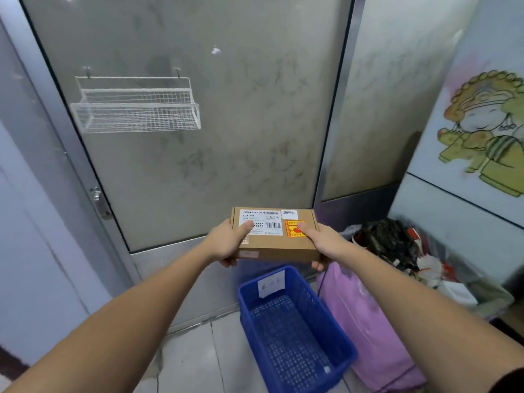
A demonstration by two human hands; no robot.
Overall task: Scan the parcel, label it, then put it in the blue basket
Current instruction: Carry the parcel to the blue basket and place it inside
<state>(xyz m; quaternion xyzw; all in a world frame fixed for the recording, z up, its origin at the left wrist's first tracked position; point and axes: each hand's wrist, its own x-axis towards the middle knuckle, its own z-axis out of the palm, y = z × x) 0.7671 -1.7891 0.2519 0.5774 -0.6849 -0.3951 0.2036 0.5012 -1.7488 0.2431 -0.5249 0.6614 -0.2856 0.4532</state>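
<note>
Parcel: a flat brown cardboard box (276,239), held level in the air with both hands, above and just beyond the far end of the basket, in front of the frosted door.
Parcel top: a white shipping label (262,222) with a barcode on the left half, a small white sticker (289,213) at the far edge, an orange and yellow sticker (295,228) on the right half.
Left hand: (226,242) closed around the parcel's left end, thumb pressed flat on the white label, fingers curled beneath the box.
Right hand: (326,245) closed around the parcel's right end, thumb on the orange sticker, fingers wrapped under the near right corner.
Basket: blue plastic, perforated (295,330), standing on the tiled floor below the parcel; a white paper tag (270,283) hangs inside its far wall; nothing large lies in it.
Pink bag: (365,333) right of the basket, touching or just beside it.
Dark bags: (394,245) a heap further right and farther back, against the wall.
Wire rack: (136,109) white, hung on the door glass, far left.
Door: (184,123) frosted glass in a metal frame, handle at left.
Wall picture: (487,134) a cartoon figure on the right panel.
</note>
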